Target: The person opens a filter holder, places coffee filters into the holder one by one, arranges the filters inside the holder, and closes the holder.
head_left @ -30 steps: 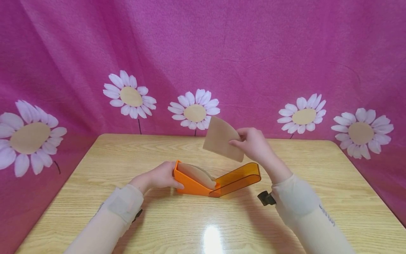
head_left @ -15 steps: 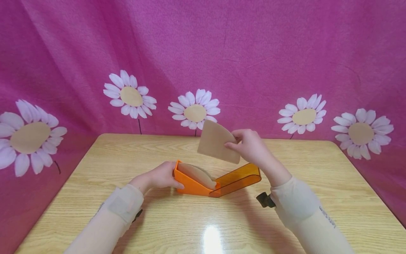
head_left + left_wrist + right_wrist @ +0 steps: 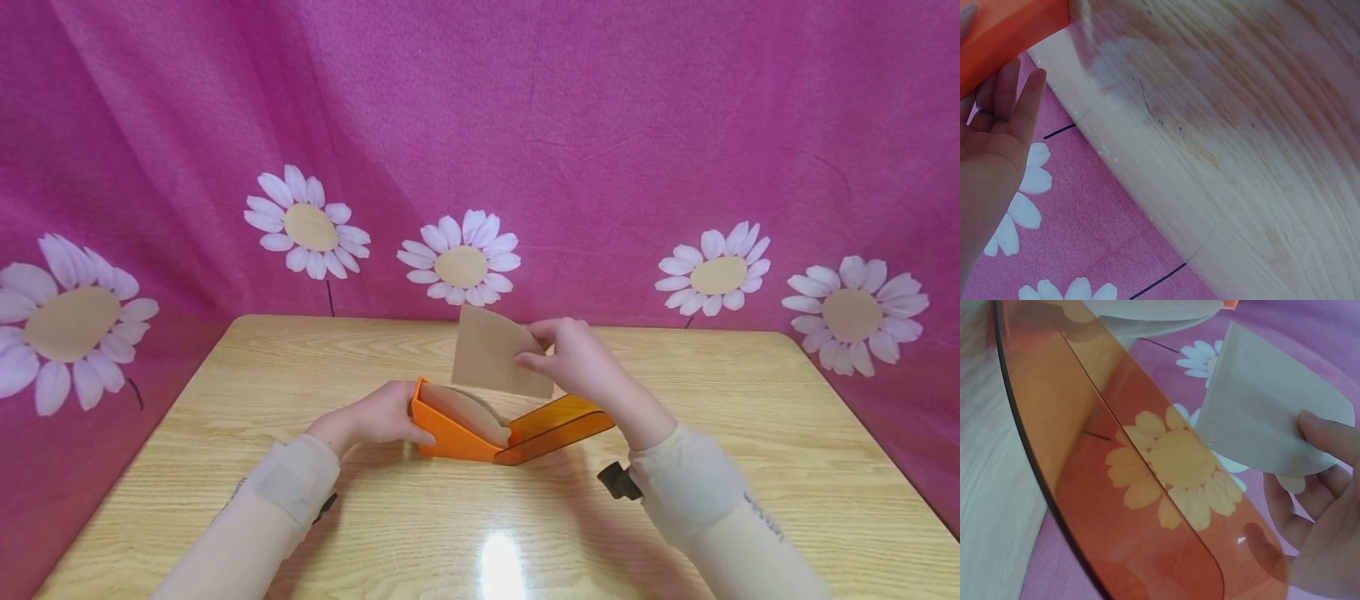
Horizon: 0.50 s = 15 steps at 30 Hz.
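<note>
An orange filter box (image 3: 455, 433) lies on the table with its see-through amber lid (image 3: 566, 423) swung out to the right. Several tan paper coffee filters (image 3: 468, 412) fill the box. My left hand (image 3: 380, 414) grips the box at its left end, thumb on the near side; in the left wrist view the fingers (image 3: 1007, 94) lie along the orange wall (image 3: 1010, 34). Above the box, my right hand (image 3: 573, 354) pinches a paper coffee filter (image 3: 495, 354) between thumb and fingers. The right wrist view shows its crimped edge on this filter (image 3: 1272, 403), with the amber lid (image 3: 1129, 487) in front.
The wooden table (image 3: 420, 533) reaches back to a magenta cloth (image 3: 570, 150) printed with large white daisies. A dark wrist mount (image 3: 620, 482) juts from the right sleeve. Light glares off the table's near middle.
My right hand has moved left and down with the coffee filter, which has turned a little and come nearer the box. The left hand and the box have stayed put.
</note>
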### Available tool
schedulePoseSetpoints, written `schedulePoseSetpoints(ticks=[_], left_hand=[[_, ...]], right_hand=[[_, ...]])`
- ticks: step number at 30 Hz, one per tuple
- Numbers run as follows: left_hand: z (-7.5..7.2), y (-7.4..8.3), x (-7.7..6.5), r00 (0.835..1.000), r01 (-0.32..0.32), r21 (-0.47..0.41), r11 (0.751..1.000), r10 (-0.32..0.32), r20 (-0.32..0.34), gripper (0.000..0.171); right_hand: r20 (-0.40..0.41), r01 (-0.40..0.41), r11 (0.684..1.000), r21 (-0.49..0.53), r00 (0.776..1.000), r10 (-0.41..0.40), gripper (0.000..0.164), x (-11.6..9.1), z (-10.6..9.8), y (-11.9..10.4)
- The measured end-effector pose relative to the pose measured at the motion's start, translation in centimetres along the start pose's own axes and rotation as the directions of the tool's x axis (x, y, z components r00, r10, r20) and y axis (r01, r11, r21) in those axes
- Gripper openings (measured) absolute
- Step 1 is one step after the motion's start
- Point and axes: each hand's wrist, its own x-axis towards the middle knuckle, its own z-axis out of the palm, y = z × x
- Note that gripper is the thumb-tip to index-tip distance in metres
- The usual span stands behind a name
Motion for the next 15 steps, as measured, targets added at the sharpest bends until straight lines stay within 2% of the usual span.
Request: schedulePoseSetpoints(ticks=[10, 15], left_hand=[[0.0, -0.1, 0.0, 1.0, -0.003, -0.02, 1.0, 0.004, 0.013, 0.041], [-0.1, -0.2, 0.1, 1.0, -0.008, -0.023, 1.0, 0.008, 0.019, 0.041]], right_hand=[[0.032, 0.036, 0.999, 0.005, 0.999, -0.036, 0.008, 0.1, 1.6, 0.1], [0.037, 0.06, 0.998, -0.033, 0.998, -0.059, 0.019, 0.1, 2.3, 0.0]])
